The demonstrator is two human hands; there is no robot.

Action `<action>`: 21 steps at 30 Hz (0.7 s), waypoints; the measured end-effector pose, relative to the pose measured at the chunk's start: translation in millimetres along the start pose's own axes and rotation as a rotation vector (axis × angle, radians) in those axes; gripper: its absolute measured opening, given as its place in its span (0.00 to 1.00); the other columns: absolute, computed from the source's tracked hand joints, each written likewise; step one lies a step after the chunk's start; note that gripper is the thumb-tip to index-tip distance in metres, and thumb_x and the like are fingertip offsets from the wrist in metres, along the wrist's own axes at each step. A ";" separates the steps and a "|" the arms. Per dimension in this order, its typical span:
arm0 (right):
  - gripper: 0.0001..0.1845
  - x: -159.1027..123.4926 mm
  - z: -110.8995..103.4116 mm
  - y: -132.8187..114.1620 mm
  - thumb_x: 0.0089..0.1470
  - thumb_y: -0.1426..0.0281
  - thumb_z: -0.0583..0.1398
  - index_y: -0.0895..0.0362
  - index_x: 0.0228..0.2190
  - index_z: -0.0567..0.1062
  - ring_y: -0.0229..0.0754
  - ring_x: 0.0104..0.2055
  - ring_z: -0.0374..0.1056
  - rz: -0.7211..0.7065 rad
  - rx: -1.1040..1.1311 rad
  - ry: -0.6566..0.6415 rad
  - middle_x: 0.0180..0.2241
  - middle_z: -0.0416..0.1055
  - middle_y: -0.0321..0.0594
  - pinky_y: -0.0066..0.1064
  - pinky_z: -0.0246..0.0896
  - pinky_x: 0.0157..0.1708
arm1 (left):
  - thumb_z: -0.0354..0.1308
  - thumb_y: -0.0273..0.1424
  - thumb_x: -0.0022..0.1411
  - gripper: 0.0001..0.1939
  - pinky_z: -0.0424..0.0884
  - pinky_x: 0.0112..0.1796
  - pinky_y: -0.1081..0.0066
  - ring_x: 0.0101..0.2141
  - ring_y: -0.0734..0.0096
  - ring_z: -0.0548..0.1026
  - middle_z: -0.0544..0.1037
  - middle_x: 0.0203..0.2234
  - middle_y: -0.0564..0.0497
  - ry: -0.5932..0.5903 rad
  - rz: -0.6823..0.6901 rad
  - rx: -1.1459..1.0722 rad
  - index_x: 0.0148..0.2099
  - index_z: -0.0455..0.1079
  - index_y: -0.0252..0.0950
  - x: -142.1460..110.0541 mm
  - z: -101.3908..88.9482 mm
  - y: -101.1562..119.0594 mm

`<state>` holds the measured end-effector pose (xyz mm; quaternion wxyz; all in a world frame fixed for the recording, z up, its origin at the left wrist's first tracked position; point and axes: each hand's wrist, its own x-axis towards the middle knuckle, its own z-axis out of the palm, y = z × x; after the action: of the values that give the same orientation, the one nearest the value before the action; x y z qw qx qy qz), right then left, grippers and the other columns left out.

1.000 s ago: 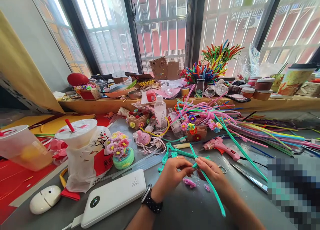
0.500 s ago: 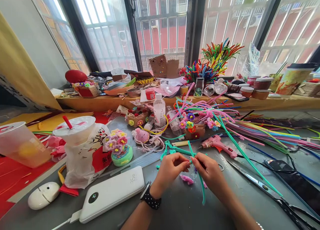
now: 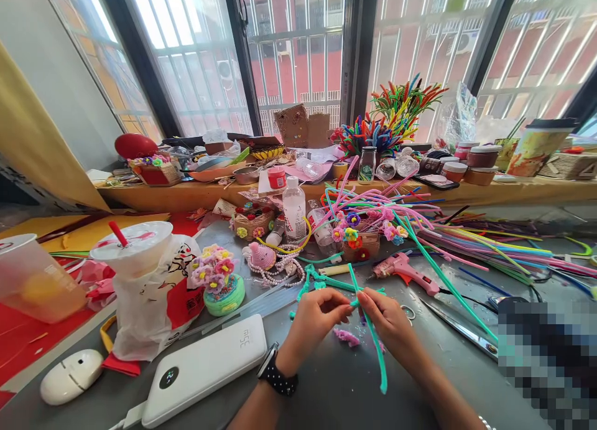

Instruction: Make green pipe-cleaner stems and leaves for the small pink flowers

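Between my two hands is a green pipe cleaner (image 3: 375, 340), one end sticking up past my fingers and the other hanging toward the table. My left hand (image 3: 319, 321) pinches a short bent piece of it at the crossing. Thumb and fingers of my right hand (image 3: 385, 318) are closed on the longer strand just beside. Behind my fingers lie twisted green pipe cleaner pieces (image 3: 310, 280), partly hidden. A small pink fuzzy piece (image 3: 346, 337) rests on the table below my hands.
Scissors (image 3: 459, 327) and a pink glue gun (image 3: 405, 271) lie to the right. A white power bank (image 3: 205, 371), a bagged drink cup (image 3: 140, 280) and a pipe cleaner flower pot (image 3: 224, 293) stand left. Bundled pipe cleaners (image 3: 485, 249) spread behind. A blurred patch covers the lower right.
The view has shifted slightly. My hands stay together on the green pipe cleaner, whose bent piece now shows a little more at my fingertips.
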<state>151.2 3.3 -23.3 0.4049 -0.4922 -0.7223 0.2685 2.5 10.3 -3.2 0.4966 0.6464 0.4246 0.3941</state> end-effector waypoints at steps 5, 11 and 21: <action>0.21 -1.2 0.1 1.9 0.54 0.61 0.45 0.57 0.15 0.57 0.33 0.18 0.51 -0.008 -0.071 0.047 0.15 0.52 0.31 0.24 0.45 0.19 | 0.57 0.34 0.46 0.09 0.65 0.24 0.75 0.21 0.74 0.69 0.71 0.18 0.52 -0.025 -0.051 -0.037 0.25 0.69 0.32 -0.4 0.9 -0.5; 0.23 0.1 -1.5 -0.7 0.55 0.60 0.44 0.58 0.15 0.62 0.34 0.20 0.55 -0.071 -0.114 -0.089 0.16 0.58 0.33 0.24 0.47 0.21 | 0.59 0.32 0.44 0.08 0.63 0.26 0.76 0.23 0.75 0.69 0.72 0.20 0.53 -0.243 -0.163 -0.017 0.27 0.68 0.32 -1.8 -11.1 1.8; 0.30 -0.2 -1.1 0.6 0.52 0.52 0.40 0.59 0.17 0.66 0.34 0.20 0.55 -0.079 -0.045 -0.195 0.17 0.60 0.34 0.24 0.46 0.20 | 0.61 0.31 0.40 0.10 0.62 0.27 0.75 0.24 0.73 0.69 0.73 0.19 0.53 -0.278 -0.238 -0.146 0.27 0.67 0.31 1.2 -8.7 0.8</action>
<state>152.5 3.3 -23.2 0.3316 -0.4439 -0.7830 0.2826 -5.1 14.0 -0.6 0.6391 0.6020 0.3958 0.2691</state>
